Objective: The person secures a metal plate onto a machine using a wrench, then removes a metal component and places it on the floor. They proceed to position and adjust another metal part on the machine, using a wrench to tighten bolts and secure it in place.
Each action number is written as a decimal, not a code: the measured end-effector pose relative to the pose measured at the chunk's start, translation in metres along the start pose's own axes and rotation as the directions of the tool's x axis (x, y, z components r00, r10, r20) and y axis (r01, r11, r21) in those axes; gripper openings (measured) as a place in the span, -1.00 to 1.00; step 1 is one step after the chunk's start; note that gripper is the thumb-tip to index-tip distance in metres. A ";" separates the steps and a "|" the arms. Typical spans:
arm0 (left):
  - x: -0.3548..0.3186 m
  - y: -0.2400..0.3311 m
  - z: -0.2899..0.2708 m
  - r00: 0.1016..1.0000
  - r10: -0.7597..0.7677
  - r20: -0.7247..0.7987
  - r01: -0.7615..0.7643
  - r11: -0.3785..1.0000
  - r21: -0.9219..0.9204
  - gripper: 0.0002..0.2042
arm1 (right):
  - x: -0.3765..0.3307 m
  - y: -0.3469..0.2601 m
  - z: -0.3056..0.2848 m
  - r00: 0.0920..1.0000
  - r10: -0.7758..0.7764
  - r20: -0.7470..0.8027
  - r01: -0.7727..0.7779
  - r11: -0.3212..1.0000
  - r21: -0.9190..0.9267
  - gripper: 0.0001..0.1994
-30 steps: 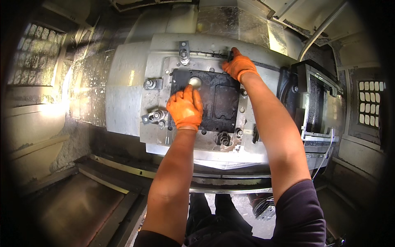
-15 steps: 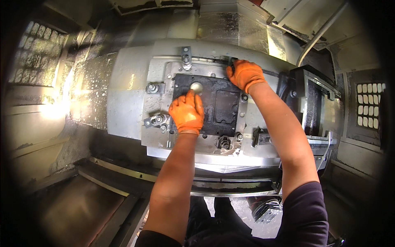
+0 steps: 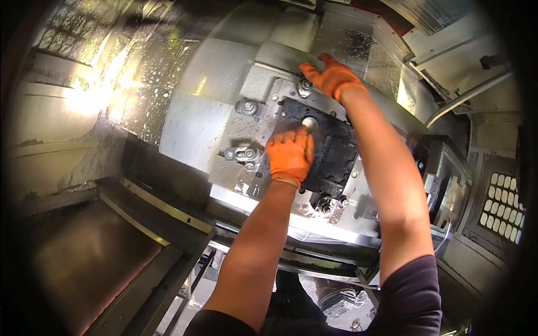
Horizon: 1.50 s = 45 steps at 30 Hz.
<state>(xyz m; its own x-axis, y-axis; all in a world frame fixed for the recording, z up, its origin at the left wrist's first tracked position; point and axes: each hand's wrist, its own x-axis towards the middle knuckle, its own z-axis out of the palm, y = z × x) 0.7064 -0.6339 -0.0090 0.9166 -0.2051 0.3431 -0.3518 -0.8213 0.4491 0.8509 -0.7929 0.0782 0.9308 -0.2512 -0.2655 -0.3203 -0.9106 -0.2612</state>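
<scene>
A dark rectangular plate (image 3: pixel 332 162) with recessed outlines lies on a metal fixture (image 3: pixel 235 178). My left hand (image 3: pixel 290 157), in an orange glove, rests over the plate's left part. Its fingers are curled, and the forefinger's tip meets the edge of a small pale disc (image 3: pixel 309 124). What lies under the palm is hidden. At the fixture's far edge, my right hand (image 3: pixel 336 79), gloved alike, reaches over a bolted clamp (image 3: pixel 305 87). Its thumb and forefinger are spread apart, with the other fingers partly hidden.
More bolted clamps stand round the plate: one at the left (image 3: pixel 248 107), a slotted one (image 3: pixel 242 154) near my left wrist, and one at the near side (image 3: pixel 325 205). Metal machine walls surround the fixture. A pale pipe (image 3: pixel 471 99) slants at the right.
My right hand has moved from a dark part along the far edge, leftward to the far clamp. My left hand stays by the disc. The whole view has turned and shifted.
</scene>
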 end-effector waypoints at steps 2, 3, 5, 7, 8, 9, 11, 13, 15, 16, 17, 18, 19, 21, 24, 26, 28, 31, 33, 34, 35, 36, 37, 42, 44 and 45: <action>0.002 0.003 0.001 1.000 0.005 -0.005 -0.005 1.000 -0.008 -0.78 | 0.027 -0.018 0.026 0.975 0.072 0.208 -0.059 0.996 -0.069 -0.12; 0.001 0.002 0.001 1.000 -0.010 0.010 0.010 1.000 -0.007 -0.77 | 0.032 -0.025 0.034 0.959 0.120 0.255 -0.114 0.993 -0.040 -0.14; 0.000 -0.001 0.003 1.000 -0.013 -0.001 0.013 1.000 -0.025 -0.76 | 0.037 -0.031 0.047 0.912 0.218 0.349 -0.235 0.972 0.007 -0.18; 0.002 -0.001 0.000 0.999 -0.039 0.028 0.040 0.998 -0.038 -0.76 | 0.037 -0.036 0.048 0.902 0.241 0.358 -0.267 0.964 0.023 -0.18; -0.001 -0.002 0.000 0.999 -0.044 0.032 0.045 0.999 -0.027 -0.76 | 0.036 -0.038 0.048 0.897 0.255 0.362 -0.285 0.958 0.031 -0.18; 0.000 -0.004 0.000 0.999 -0.045 0.030 0.045 0.999 -0.015 -0.75 | 0.033 -0.040 0.046 0.900 0.268 0.343 -0.301 0.953 0.043 -0.19; 0.002 -0.004 0.000 0.999 -0.046 0.019 0.046 0.999 -0.008 -0.75 | 0.025 -0.045 0.043 0.905 0.296 0.306 -0.331 0.941 0.070 -0.21; 0.001 -0.001 0.001 0.999 -0.034 0.014 0.034 0.999 -0.029 -0.75 | 0.030 -0.037 0.049 0.896 0.310 0.318 -0.352 0.932 0.085 -0.23; 0.002 -0.001 0.000 0.999 -0.034 0.027 0.034 0.999 -0.016 -0.76 | 0.030 -0.036 0.050 0.879 0.318 0.356 -0.370 0.925 0.086 -0.21; 0.001 -0.002 0.000 0.999 -0.038 0.033 0.038 0.999 -0.007 -0.76 | 0.028 -0.040 0.045 0.865 0.320 0.387 -0.377 0.923 0.079 -0.19; 0.001 -0.003 0.000 0.999 -0.041 0.035 0.041 0.999 -0.002 -0.76 | 0.027 -0.043 0.043 0.850 0.321 0.417 -0.383 0.921 0.072 -0.17; 0.002 -0.001 0.000 0.999 -0.035 0.037 0.035 0.999 -0.007 -0.77 | 0.034 -0.032 0.053 0.871 0.286 0.399 -0.328 0.944 0.041 -0.17; 0.003 0.001 0.001 0.999 -0.027 0.040 0.027 1.000 -0.014 -0.77 | 0.042 -0.023 0.063 0.890 0.250 0.382 -0.274 0.962 0.008 -0.18; 0.004 0.003 0.002 0.999 -0.011 0.039 0.012 1.000 -0.017 -0.76 | 0.050 -0.011 0.072 0.900 0.248 0.359 -0.275 0.961 0.025 -0.18; 0.001 -0.006 0.001 0.999 -0.024 0.021 0.024 1.000 0.004 -0.75 | 0.015 -0.046 0.041 0.886 0.300 0.353 -0.365 0.922 0.132 -0.18; 0.001 -0.007 0.002 1.000 -0.018 0.012 0.018 1.000 0.004 -0.74 | 0.010 -0.049 0.038 0.892 0.303 0.336 -0.367 0.919 0.146 -0.16; 0.001 -0.005 0.001 1.000 -0.006 0.010 0.006 1.000 0.002 -0.73 | 0.010 -0.047 0.040 0.896 0.307 0.321 -0.366 0.920 0.140 -0.15; 0.001 0.000 -0.002 1.000 0.006 0.012 -0.006 1.000 -0.003 -0.74 | 0.010 -0.032 0.047 0.920 0.267 0.287 -0.321 0.933 0.162 -0.13; 0.002 0.005 -0.003 1.000 0.012 0.013 -0.012 1.000 -0.009 -0.74 | 0.004 -0.019 0.046 0.959 0.203 0.198 -0.244 0.946 0.212 -0.12; 0.001 0.003 -0.003 1.000 0.009 0.012 -0.009 1.000 -0.006 -0.74 | -0.008 -0.016 0.046 0.980 0.154 0.125 -0.181 0.953 0.242 -0.11; 0.000 0.001 -0.002 1.000 0.003 0.018 -0.003 1.000 -0.010 -0.75 | -0.023 -0.011 0.046 0.993 0.109 0.048 -0.118 0.956 0.267 -0.10; 0.001 0.000 -0.002 1.000 -0.001 0.016 0.001 1.000 -0.020 -0.76 | -0.044 -0.006 0.040 0.993 0.101 -0.061 -0.075 0.940 0.333 -0.14; 0.000 0.000 -0.003 1.000 -0.002 0.015 0.002 0.999 -0.033 -0.77 | -0.070 0.001 0.035 0.980 0.100 -0.172 -0.026 0.920 0.390 -0.16; 0.000 -0.002 -0.010 1.000 0.028 0.006 -0.027 0.996 -0.083 -0.78 | -0.196 0.034 0.059 0.976 0.135 0.169 -0.143 0.989 0.032 -0.52; -0.001 -0.005 -0.017 0.995 0.067 -0.072 -0.079 0.981 -0.175 -0.79 | -0.211 0.038 0.076 0.927 0.269 0.260 -0.272 0.962 -0.025 -0.52; -0.005 -0.013 -0.027 0.984 0.134 -0.117 -0.159 0.957 -0.241 -0.77 | -0.211 0.035 0.072 0.927 0.268 0.263 -0.270 0.962 -0.027 -0.50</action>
<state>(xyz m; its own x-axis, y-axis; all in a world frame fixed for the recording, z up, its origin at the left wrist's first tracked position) 0.7013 -0.6079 0.0062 0.8327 -0.2498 0.4941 -0.5284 -0.6251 0.5745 0.6305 -0.7486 0.0583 0.7307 -0.3906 -0.5599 -0.5551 -0.8174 -0.1541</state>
